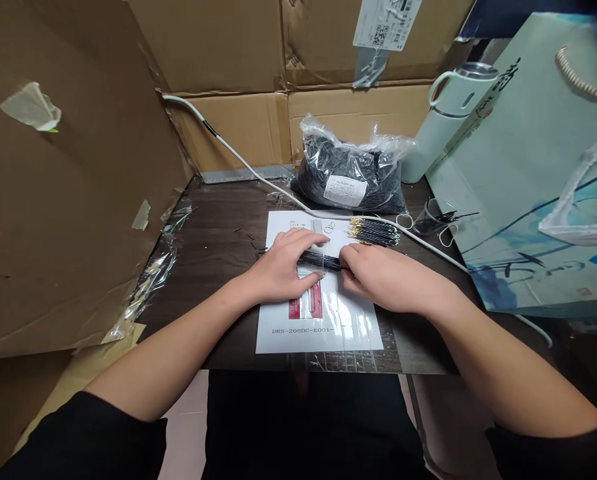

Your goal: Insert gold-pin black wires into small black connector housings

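In the head view, the left hand (283,265) arches over the printed sheet (358,327), its thumb and forefinger spread apart, with a bundle of thin black pieces (323,260) lying in the gap between them; the open arch probably serves as a loose fence that keeps the pieces in line. Whether the palm or the hidden fingers press on the bundle, I cannot tell. The right hand (373,272) is curled, thumb and forefinger brought together at the bundle's right end, seemingly pinching it there, perhaps so that the ends stay gathered. The bundle is thus over the sheet, between the two hands, roughly level with the table (193,280).

Just beyond the right hand, gold-tipped black pieces (375,232) lie side by side, most tips towards the left, an order that likely makes them easy to pick up or count. Behind them a clear bag (353,177) full of dark pieces leans near the cardboard wall (238,130), presumably within reach as a supply. A small clear cup (425,217) lies tilted to the right with thin dark pieces sticking out, and the white cable (248,165) runs between bag and sheet
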`<control>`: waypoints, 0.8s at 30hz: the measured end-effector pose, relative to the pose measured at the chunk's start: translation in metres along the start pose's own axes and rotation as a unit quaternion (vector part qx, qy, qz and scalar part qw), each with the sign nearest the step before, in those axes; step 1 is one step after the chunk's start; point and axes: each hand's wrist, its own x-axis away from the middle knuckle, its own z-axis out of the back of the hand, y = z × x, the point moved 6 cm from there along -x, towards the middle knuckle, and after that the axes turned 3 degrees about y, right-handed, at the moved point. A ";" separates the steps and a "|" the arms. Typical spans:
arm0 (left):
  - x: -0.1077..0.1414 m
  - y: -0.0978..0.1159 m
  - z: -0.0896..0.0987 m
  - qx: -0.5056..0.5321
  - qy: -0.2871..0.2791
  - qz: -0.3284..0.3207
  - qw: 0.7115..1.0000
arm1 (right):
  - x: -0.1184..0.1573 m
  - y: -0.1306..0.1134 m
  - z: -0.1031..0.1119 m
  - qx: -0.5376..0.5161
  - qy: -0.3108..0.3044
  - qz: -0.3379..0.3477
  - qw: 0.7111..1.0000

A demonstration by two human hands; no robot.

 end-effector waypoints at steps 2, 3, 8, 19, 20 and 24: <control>0.001 0.003 -0.002 0.005 -0.003 -0.005 1.000 | -0.001 -0.004 -0.001 0.024 0.006 0.006 1.000; 0.001 0.005 -0.003 0.008 -0.004 -0.008 1.000 | -0.002 -0.006 -0.002 0.034 0.011 0.009 0.999; 0.003 0.008 -0.007 0.012 -0.009 -0.024 1.000 | -0.005 -0.011 -0.004 0.053 0.022 0.026 0.998; 0.003 0.006 -0.002 0.031 0.016 -0.008 0.999 | -0.001 -0.007 0.006 0.003 0.101 0.064 0.993; 0.003 0.004 0.000 0.030 0.023 0.002 0.999 | 0.001 -0.005 0.009 -0.008 0.118 0.073 0.990; 0.001 -0.010 0.017 -0.027 0.052 0.032 0.998 | 0.008 0.019 0.015 -0.015 0.172 0.039 0.984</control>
